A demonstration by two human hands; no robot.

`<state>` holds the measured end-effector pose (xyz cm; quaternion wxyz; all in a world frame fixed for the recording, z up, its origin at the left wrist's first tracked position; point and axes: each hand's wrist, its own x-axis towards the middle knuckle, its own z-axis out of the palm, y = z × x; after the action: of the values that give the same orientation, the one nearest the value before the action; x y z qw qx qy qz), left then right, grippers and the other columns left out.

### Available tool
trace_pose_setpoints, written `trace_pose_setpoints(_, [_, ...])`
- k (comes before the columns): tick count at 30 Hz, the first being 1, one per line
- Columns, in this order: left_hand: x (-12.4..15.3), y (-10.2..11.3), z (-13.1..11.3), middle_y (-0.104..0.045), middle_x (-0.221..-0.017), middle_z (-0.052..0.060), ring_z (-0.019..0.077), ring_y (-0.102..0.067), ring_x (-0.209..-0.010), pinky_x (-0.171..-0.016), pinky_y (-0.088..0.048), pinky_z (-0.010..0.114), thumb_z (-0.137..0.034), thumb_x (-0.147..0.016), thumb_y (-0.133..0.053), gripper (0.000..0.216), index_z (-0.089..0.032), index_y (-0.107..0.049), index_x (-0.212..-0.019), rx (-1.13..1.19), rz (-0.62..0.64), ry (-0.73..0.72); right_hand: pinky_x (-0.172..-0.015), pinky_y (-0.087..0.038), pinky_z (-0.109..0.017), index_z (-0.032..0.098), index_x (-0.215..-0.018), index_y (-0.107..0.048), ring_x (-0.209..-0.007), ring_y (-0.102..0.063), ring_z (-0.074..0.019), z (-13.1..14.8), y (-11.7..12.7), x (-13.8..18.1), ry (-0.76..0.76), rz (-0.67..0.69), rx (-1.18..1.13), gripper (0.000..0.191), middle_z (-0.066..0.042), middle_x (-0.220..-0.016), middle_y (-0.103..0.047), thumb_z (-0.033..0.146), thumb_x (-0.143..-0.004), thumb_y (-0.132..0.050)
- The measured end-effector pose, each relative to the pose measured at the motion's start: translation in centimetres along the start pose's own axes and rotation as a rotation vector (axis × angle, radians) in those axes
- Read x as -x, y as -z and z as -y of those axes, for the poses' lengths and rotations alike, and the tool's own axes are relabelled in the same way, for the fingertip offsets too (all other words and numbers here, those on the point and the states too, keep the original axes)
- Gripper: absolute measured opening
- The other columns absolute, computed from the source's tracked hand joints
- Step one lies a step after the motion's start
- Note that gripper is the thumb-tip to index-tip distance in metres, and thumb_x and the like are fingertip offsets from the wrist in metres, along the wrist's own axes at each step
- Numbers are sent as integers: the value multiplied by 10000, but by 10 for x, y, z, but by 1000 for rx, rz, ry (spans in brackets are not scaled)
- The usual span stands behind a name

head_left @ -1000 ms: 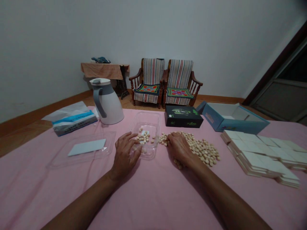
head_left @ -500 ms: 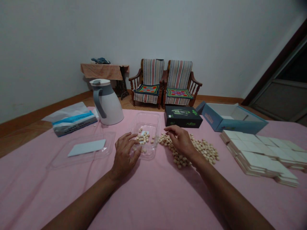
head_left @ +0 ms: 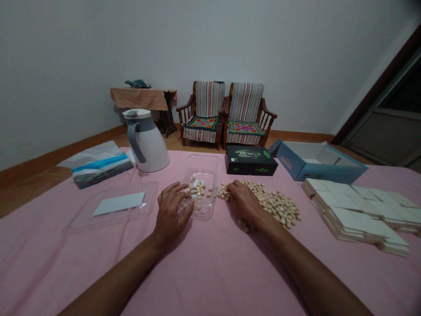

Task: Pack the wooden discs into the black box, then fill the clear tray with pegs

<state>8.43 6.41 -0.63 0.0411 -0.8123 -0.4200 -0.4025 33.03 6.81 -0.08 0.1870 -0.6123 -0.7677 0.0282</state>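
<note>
My left hand (head_left: pixel 173 210) rests at the left edge of a clear plastic container (head_left: pixel 210 210), its fingers and thumb apart. Inside that container lie several small pale wooden pieces (head_left: pixel 199 189), over a white label. My right hand (head_left: pixel 245 202) is down on a wide pile of the same small wooden pieces (head_left: pixel 283 208), just right of the container. Its fingers are bent together at the pile's left side, and whatever is between the fingertips is hidden. The hand and wrist cover part of the pile.
Left lie a clear lid (head_left: pixel 82 219) with a white card, a tissue pack (head_left: pixel 101 170) and a white-grey jug (head_left: pixel 153 149). Behind the pile are a black box (head_left: pixel 251 166) and an open blue box (head_left: pixel 319 169). Stacks of pale square tiles (head_left: pixel 355 215) stand right.
My right hand has come down from above the pile onto its left part, with the fingers bending inward. My left hand and the container have stayed in place.
</note>
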Motion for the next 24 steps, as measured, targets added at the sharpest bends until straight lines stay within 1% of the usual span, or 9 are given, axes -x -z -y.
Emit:
trace_pose_setpoints(2, [0, 0, 0, -632, -1152, 92, 280, -464, -1205, -992, -360, 490, -290, -888, -487, 145, -209, -607, -899, 1, 9, 4, -728, -404, -281, 160, -864, -612, -815, -551, -172, -1, 7, -1, -24, -116, -116, 170, -80, -895, -604, 77, -792, -481])
trace_pose_setpoints(4, [0, 0, 0, -630, -1155, 92, 281, -462, -1211, -997, -358, 491, -290, -886, -491, 143, -208, -608, -901, 6, 8, 0, -728, -435, -280, 163, -882, -615, -793, -583, -160, 1, 17, -3, -9, -206, -310, 161, -63, -880, -622, 92, -784, -509])
trace_pose_setpoints(8, [0, 0, 0, -628, -1157, 88, 281, -467, -1203, -998, -359, 496, -292, -884, -491, 142, -213, -607, -903, 10, 7, 5, -778, -491, -282, 189, -1054, -590, -864, -659, -148, 12, 33, -7, 69, -258, -815, 235, -56, -1015, -658, 183, -826, -531])
trace_pose_setpoints(10, [0, -1, 0, -627, -1156, 89, 283, -469, -1197, -995, -361, 502, -292, -884, -488, 140, -213, -603, -897, 11, 6, 9, -779, -498, -284, 187, -1054, -590, -875, -670, -151, 14, 34, -7, 54, -280, -889, 231, -55, -1019, -664, 187, -837, -511])
trace_pose_setpoints(13, [0, -1, 1, -621, -1157, 89, 279, -468, -1196, -999, -366, 494, -292, -883, -499, 121, -214, -591, -892, 11, 3, 2, -746, -489, -283, 179, -943, -628, -811, -657, -148, 10, 22, -6, 3, -286, -699, 175, -43, -926, -679, 150, -825, -502])
trace_pose_setpoints(15, [-2, 0, 4, -610, -1164, 96, 275, -467, -1194, -1003, -369, 485, -297, -882, -510, 113, -211, -583, -891, 3, -8, -2, -767, -469, -292, 174, -884, -643, -825, -630, -155, 6, 9, -4, 25, -231, -532, 169, -46, -887, -681, 103, -806, -510])
trace_pose_setpoints(17, [-3, 1, 8, -602, -1159, 111, 275, -478, -1173, -993, -378, 480, -300, -882, -513, 116, -203, -575, -872, -15, -40, 6, -797, -446, -294, 167, -881, -645, -857, -604, -160, 5, -3, -1, 83, -149, -438, 181, -55, -889, -677, 70, -800, -515])
trace_pose_setpoints(21, [-7, 6, 18, -615, -1092, 112, 278, -515, -1094, -950, -397, 478, -302, -863, -515, 128, -199, -559, -801, -42, -106, 32, -796, -408, -275, 171, -885, -618, -885, -554, -152, 17, -16, 7, 192, -47, -358, 146, -57, -912, -643, 140, -885, -475])
trace_pose_setpoints(24, [-9, 8, 19, -623, -1041, 101, 273, -530, -1051, -929, -404, 469, -307, -847, -517, 138, -202, -556, -766, -51, -112, 42, -783, -379, -270, 182, -854, -592, -884, -519, -148, 30, -21, 14, 238, 9, -257, 196, -49, -913, -611, 189, -936, -415])
